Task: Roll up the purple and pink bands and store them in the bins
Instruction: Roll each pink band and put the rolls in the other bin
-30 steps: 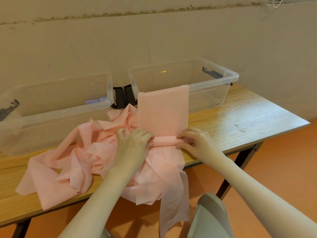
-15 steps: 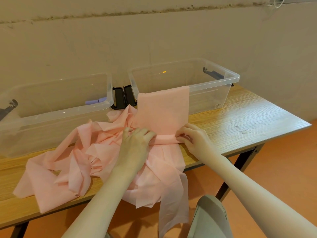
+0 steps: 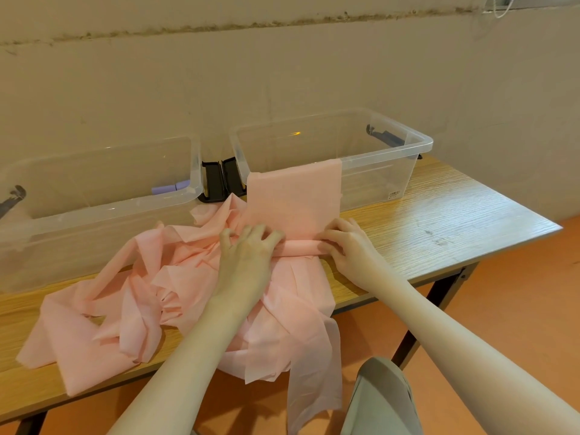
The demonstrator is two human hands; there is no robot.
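Rolling pink band [image 3: 292,199] on table [image 3: 439,215]: left hand [image 3: 248,246] & right hand [image 3: 348,243] pinching thin roll, end draped over right bin [image 3: 408,142]. Purple roll [image 3: 169,187] in left bin [image 3: 94,211]; most pink left.

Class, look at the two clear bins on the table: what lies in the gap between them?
In the head view, black latch handles sit between the left bin and right bin.

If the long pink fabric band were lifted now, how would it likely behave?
Probably floppy: the long pink fabric band lies crumpled and hangs off the wooden table edge. Likely light, being thin. The started roll may unwind once both hands let go.
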